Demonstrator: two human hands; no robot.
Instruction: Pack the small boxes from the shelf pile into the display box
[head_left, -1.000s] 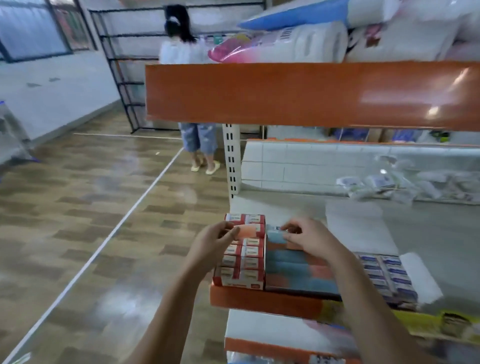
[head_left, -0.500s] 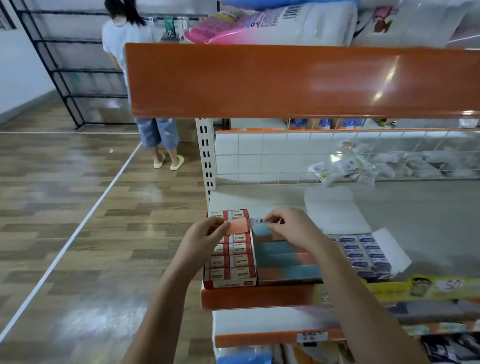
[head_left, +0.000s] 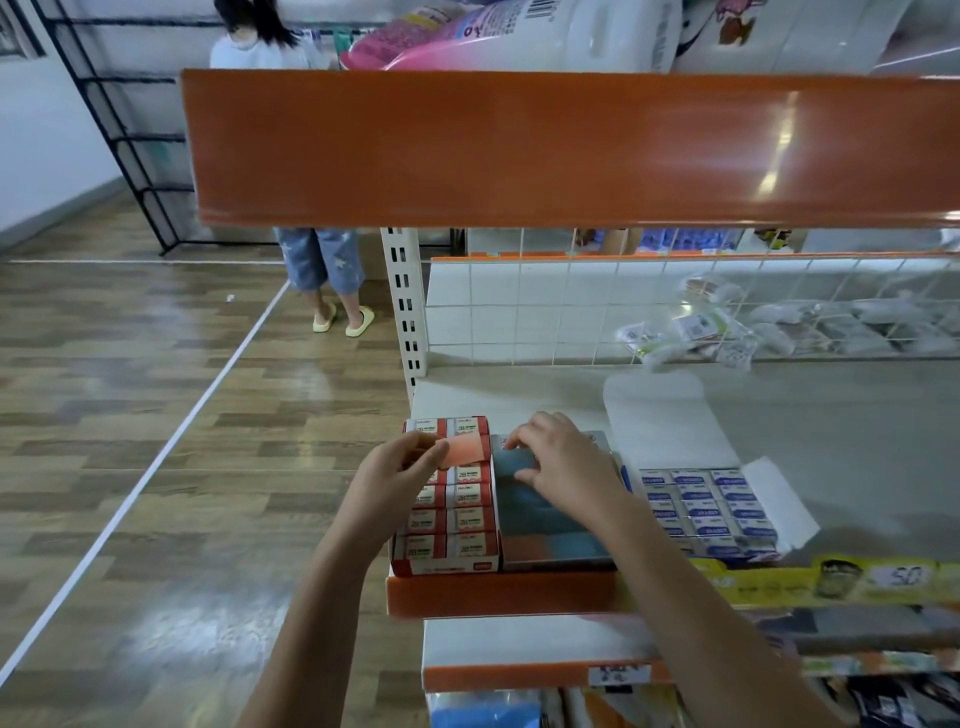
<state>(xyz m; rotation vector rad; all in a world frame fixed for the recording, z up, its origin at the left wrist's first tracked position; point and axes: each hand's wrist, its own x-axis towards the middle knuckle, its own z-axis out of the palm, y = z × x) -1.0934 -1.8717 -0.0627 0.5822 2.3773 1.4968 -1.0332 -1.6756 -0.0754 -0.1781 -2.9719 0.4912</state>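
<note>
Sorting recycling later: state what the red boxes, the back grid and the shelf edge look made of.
Red boxes: printed card, likely; sharp folded edges, matte print. Back grid: white-coated wire, seemingly; thin crossing rods. Shelf edge: glossy orange, painted metal or plastic; cannot tell which.

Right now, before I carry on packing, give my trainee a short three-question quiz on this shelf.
1. True or false: the left hand holds a small orange box.
2. What does the right hand rest on? A) the red display box B) the blue-orange pile C) the open blue-and-white box
3. Fill in: the red display box stands at the shelf's ___ end.

Key: 1 true; 2 B; 3 left
</note>
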